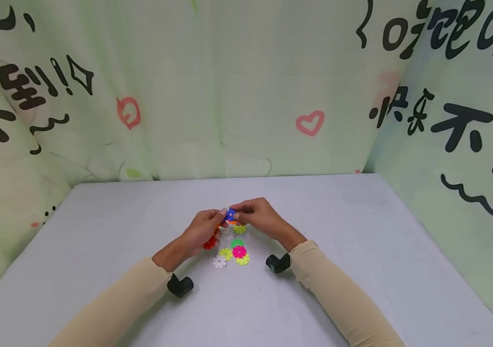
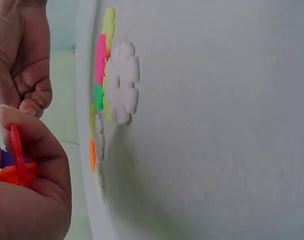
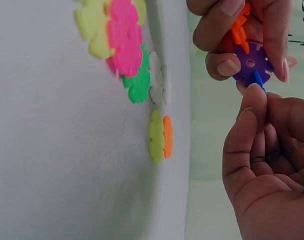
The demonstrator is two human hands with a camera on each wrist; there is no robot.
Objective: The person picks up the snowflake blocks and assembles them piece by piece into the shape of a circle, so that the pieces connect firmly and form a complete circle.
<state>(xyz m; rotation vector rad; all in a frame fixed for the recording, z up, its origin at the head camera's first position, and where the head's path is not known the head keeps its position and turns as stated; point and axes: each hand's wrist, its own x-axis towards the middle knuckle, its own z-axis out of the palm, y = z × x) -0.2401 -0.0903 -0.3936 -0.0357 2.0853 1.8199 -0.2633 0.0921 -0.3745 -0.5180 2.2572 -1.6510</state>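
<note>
Both hands meet above the grey table [image 1: 359, 250], just behind a small pile of snowflake-shaped plastic discs. My left hand [image 1: 217, 220] grips a joined cluster: a purple disc [image 3: 251, 62] with orange [image 3: 239, 31] and red discs [image 2: 16, 155] slotted into it. My right hand [image 1: 242, 213] pinches a blue disc [image 3: 259, 80] edge-on against the purple disc's rim. On the table below lie loose discs: pink [image 1: 239, 251], green [image 1: 237, 242], white [image 1: 219, 261], yellow [image 1: 242, 260] and red [image 1: 209, 243].
Pale green cloth walls [image 1: 212, 106] with black writing close in the table at the back and both sides. Black wrist cameras [image 1: 180, 285] [image 1: 278, 263] sit under the beige sleeves. Bare table surface spreads left and right of the disc pile.
</note>
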